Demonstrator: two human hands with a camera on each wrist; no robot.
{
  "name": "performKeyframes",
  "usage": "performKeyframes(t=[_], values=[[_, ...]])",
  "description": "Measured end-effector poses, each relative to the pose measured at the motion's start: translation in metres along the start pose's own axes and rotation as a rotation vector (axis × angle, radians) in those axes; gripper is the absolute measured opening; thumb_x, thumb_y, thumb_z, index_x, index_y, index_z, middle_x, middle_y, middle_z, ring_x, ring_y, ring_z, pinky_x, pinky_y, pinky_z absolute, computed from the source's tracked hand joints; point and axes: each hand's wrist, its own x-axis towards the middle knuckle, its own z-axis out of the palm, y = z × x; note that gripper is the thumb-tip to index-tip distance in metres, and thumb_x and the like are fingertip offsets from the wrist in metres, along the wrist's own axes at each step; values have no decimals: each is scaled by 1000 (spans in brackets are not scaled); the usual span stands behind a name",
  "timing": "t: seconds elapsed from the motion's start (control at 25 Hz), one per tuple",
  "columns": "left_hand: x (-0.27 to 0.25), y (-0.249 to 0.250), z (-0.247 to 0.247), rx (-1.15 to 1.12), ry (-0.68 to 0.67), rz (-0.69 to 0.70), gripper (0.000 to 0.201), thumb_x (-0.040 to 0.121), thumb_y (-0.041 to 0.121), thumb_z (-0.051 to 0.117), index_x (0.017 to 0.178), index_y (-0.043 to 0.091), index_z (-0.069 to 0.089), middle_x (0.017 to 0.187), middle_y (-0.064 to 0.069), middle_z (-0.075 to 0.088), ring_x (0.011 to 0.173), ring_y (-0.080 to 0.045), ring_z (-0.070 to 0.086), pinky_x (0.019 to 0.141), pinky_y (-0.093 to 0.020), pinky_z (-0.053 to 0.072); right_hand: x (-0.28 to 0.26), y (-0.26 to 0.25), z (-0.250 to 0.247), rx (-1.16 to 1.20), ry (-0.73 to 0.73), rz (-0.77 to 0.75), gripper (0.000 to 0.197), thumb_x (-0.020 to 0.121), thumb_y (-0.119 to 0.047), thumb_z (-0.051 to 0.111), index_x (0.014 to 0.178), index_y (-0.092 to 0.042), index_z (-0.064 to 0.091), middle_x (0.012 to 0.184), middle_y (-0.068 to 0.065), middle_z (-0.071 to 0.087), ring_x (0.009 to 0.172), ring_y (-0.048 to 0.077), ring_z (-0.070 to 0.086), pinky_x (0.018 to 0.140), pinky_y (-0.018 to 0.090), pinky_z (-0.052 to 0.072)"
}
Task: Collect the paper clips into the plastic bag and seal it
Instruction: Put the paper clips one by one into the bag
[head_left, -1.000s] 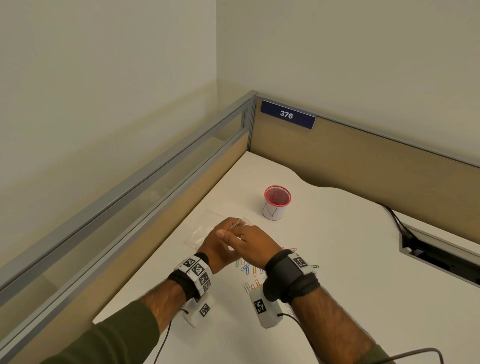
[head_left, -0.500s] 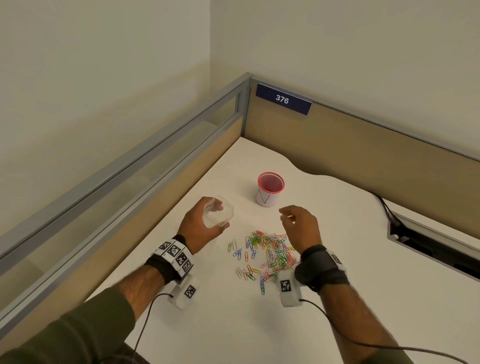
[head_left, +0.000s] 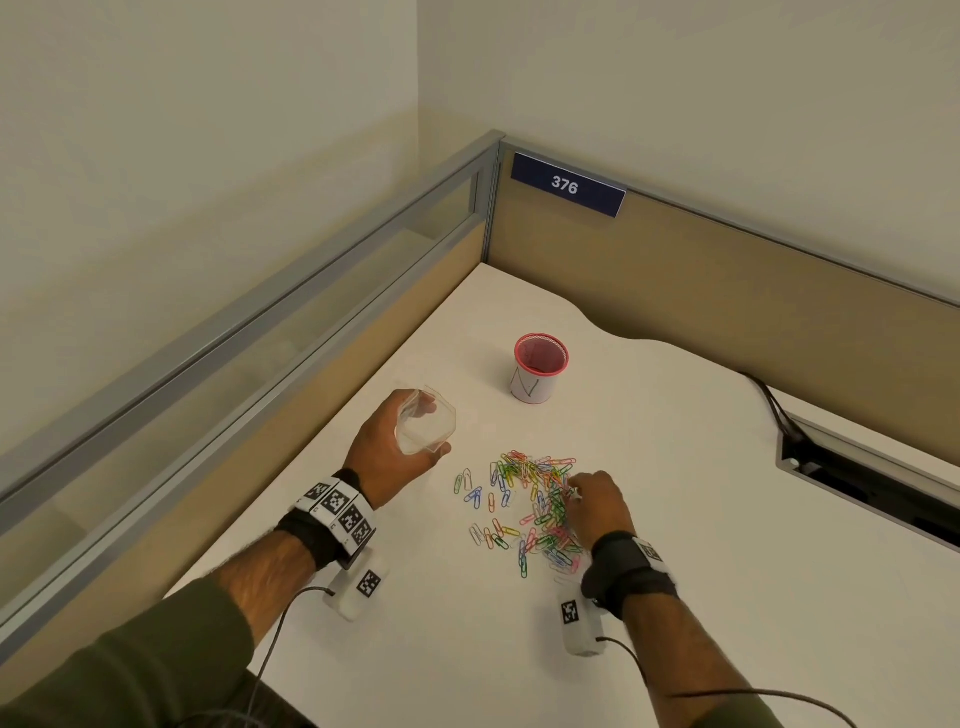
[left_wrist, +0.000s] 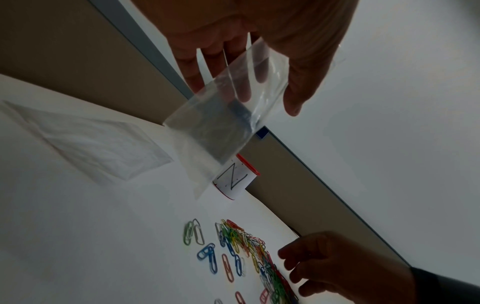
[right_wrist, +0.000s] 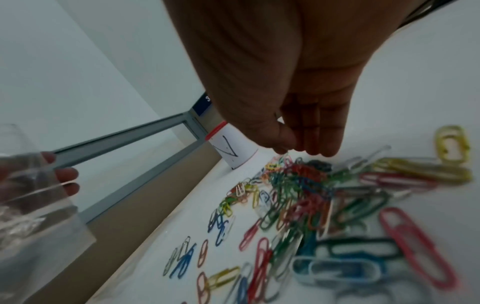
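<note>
A clear plastic bag (head_left: 428, 428) is held off the table by my left hand (head_left: 423, 431), fingers behind it and thumb in front. In the left wrist view the bag (left_wrist: 228, 115) hangs from the left hand (left_wrist: 246, 92). Several coloured paper clips (head_left: 530, 499) lie in a loose pile on the white table (head_left: 675, 467). My right hand (head_left: 574, 491) reaches down onto the pile's right side. In the right wrist view its fingers and thumb are close together just above the paper clips (right_wrist: 298, 195), and the right hand (right_wrist: 298, 149) has nothing visibly between them.
A red-rimmed cup (head_left: 537, 369) with a white label stands beyond the pile. A second flat clear plastic sheet (left_wrist: 98, 144) lies on the table left of the bag. Partition walls (head_left: 727, 291) close the far sides. A cable slot (head_left: 872, 483) is cut in the table at right.
The hands were together over the bag on the table. My left hand lifted the bag to the left. My right hand swung right, then came down onto the clip pile.
</note>
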Motion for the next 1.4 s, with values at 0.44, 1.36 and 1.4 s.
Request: performKeyframes(t=[0.44, 1.36, 1.4], values=[[-4, 0, 3, 6, -29, 4, 50, 74, 20, 85, 113, 23, 54, 109, 9, 62, 111, -10, 58, 98, -27, 45, -19, 1, 14, -195, -54, -77, 44, 85, -41, 61, 123, -19, 55, 122, 9, 48, 114, 29, 50, 91, 41, 51], [5, -3, 20, 7, -62, -23, 51, 74, 25, 83, 115, 26, 53, 112, 11, 62, 114, -12, 59, 104, -40, 47, 0, -31, 4, -76, 64, -186, 19, 90, -7, 50, 92, -10, 69, 100, 10, 70, 89, 26, 65, 83, 33, 54], [6, -3, 21, 9, -63, -22, 51, 74, 25, 83, 114, 27, 52, 112, 11, 62, 114, -12, 59, 104, -39, 47, -1, -33, -4, 7, 85, -176, 17, 89, -7, 54, 88, -10, 70, 96, 9, 72, 87, 24, 66, 82, 35, 55]])
